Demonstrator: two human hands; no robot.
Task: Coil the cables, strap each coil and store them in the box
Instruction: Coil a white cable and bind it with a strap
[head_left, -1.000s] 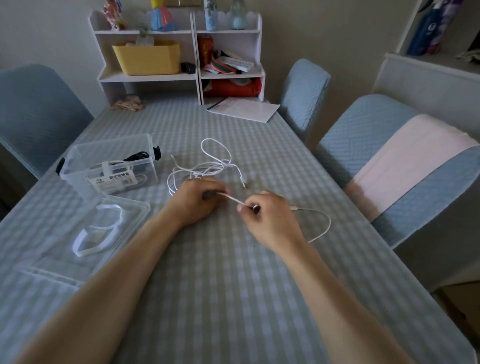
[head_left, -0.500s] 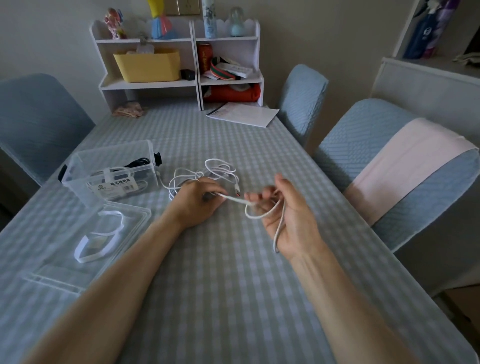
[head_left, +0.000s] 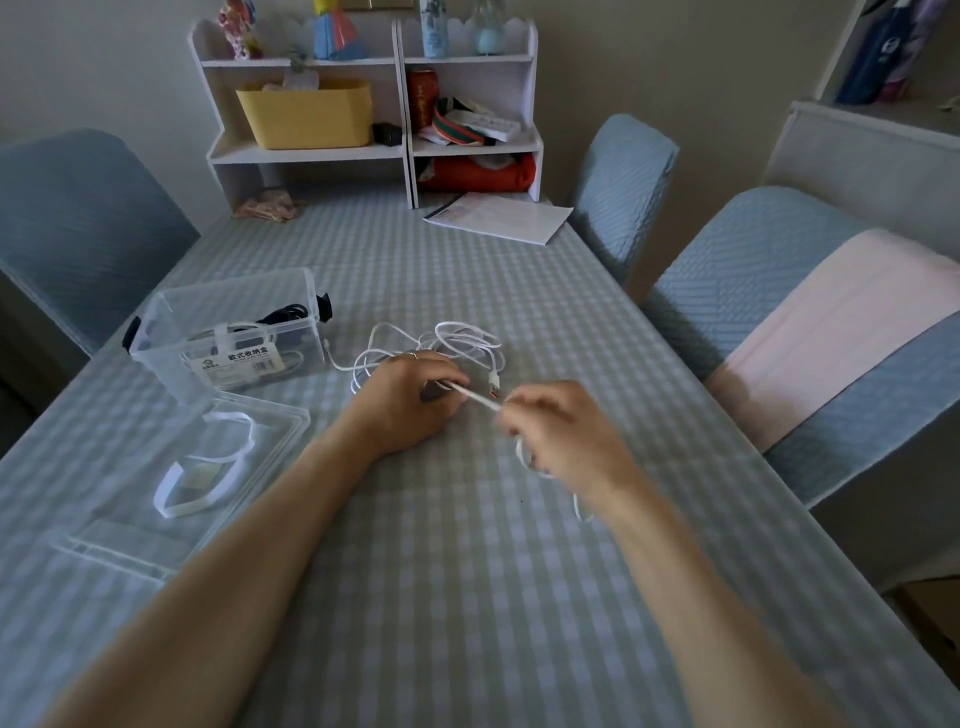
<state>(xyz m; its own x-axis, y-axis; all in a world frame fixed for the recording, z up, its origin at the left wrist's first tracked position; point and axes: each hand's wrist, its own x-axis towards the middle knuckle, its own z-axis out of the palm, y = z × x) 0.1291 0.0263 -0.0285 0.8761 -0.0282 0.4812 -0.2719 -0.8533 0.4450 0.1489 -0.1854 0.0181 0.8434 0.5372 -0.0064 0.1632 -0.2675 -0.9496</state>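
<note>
Head view: both hands are over the middle of the checked desk.
Left hand: curled down on the desk, fingers pinching one stretch of the white cable.
Right hand: just right of it, fingertips pressed together on the same taut stretch, with a loop of cable hanging below the palm; motion blur hides the rest.
White cable: loose tangle lying just beyond the left hand, one strand trailing left toward the box.
Clear box: left of the tangle, lid off, with a strapped white coil and a black cable inside.
Lid: flat on the desk nearer than the box, white straps lying on it.
</note>
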